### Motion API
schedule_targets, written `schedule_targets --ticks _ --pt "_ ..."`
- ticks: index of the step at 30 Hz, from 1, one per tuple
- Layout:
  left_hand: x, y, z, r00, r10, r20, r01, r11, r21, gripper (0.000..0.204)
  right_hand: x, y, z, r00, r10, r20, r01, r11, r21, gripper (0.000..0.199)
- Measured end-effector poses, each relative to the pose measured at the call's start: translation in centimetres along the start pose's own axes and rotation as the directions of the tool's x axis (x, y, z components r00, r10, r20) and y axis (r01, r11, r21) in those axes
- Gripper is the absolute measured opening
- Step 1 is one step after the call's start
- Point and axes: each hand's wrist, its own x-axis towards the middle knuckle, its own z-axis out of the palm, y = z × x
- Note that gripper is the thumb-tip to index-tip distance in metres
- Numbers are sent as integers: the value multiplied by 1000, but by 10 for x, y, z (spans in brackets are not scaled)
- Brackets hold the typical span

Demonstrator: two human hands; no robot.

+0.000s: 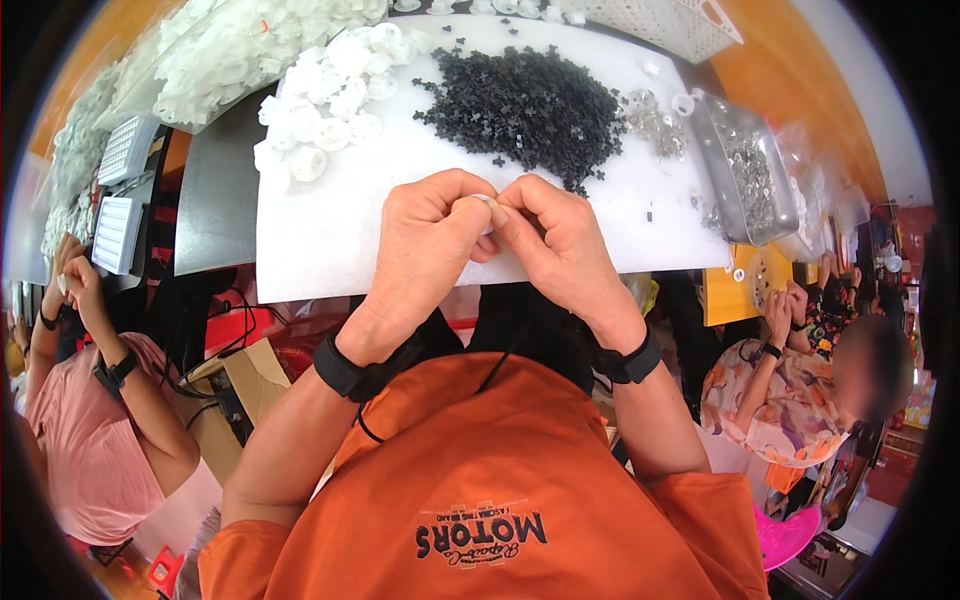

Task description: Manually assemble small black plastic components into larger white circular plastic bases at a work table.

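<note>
— Both hands pinched shut: left hand and right hand meet fingertip to fingertip on one small round white plastic part, held just above the white work sheet.

— Best kept close and square, I'd say, with the pile of small black cross-shaped plastic pieces right behind.

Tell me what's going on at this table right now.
A person in an orange shirt holds a small white part pinched between the left hand and right hand, above a white work surface. Beyond the hands lie a heap of small black pieces, a pile of white round parts and a metal tray of shiny bits. Other people sit on either side.
</note>
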Motion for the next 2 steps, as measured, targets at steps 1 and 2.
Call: schedule_targets --ticks 1,2 --pt "0 -1 -1 1000 -4 4 4 1000 -10 15 0 0 0 1000 18 13 -18 1000 -17 16" --pt "0 -1 -1 1000 -7 10 7 1000 -20 14 -1 1 0 1000 -2 7 2 1000 -18 16"
